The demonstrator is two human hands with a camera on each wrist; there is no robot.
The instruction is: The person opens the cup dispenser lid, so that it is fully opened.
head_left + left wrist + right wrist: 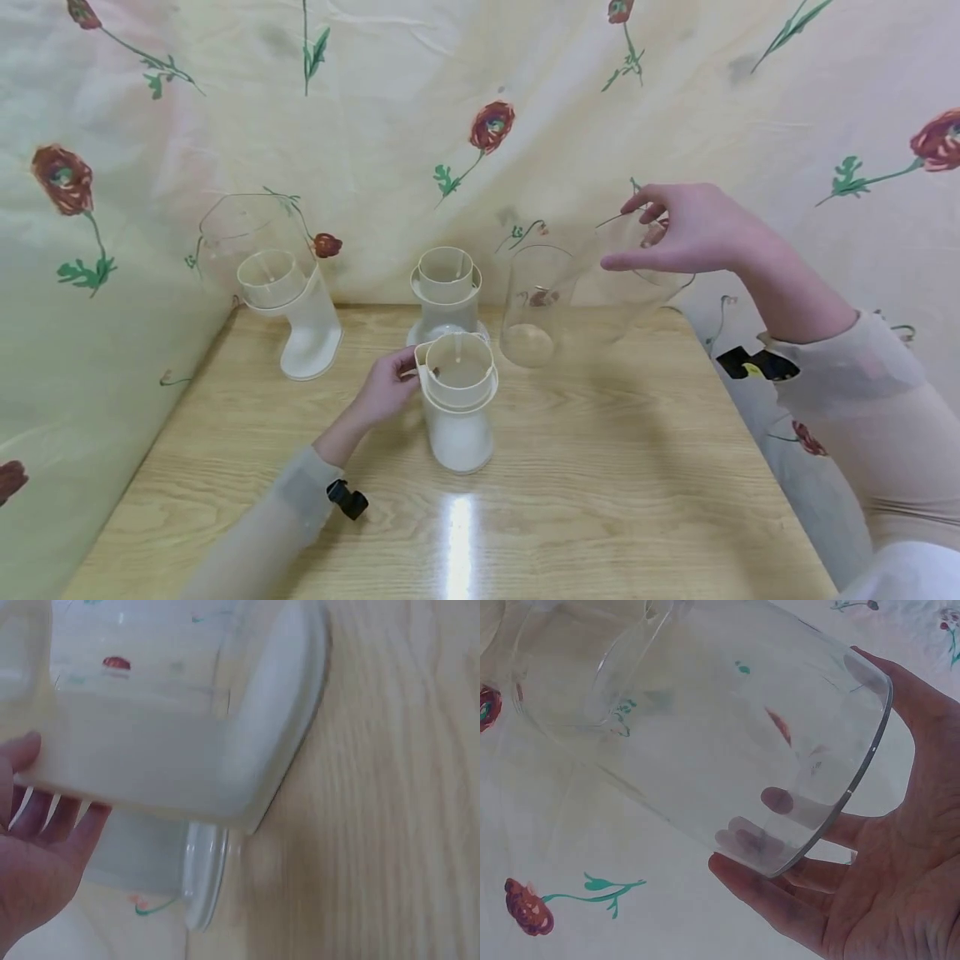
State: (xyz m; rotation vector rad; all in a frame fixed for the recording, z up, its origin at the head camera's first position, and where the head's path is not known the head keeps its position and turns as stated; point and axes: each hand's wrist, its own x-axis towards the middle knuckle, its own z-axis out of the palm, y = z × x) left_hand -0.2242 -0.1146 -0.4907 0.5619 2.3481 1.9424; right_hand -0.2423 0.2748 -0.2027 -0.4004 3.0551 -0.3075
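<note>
My left hand holds the side of a white stand with a round cup-shaped top, at the middle of the table. In the left wrist view, thumb and fingers grip its white body. My right hand is raised at the right, holding a clear see-through container by its rim. That container is tilted; in the right wrist view the thumb lies at one side of the rim and the fingers at the other, some seen through the wall.
Behind the held stand is a similar white stand. A second clear container stands right of it. At the back left is another white stand, with a clear container behind its cup. Flowered cloth hangs behind the wooden table.
</note>
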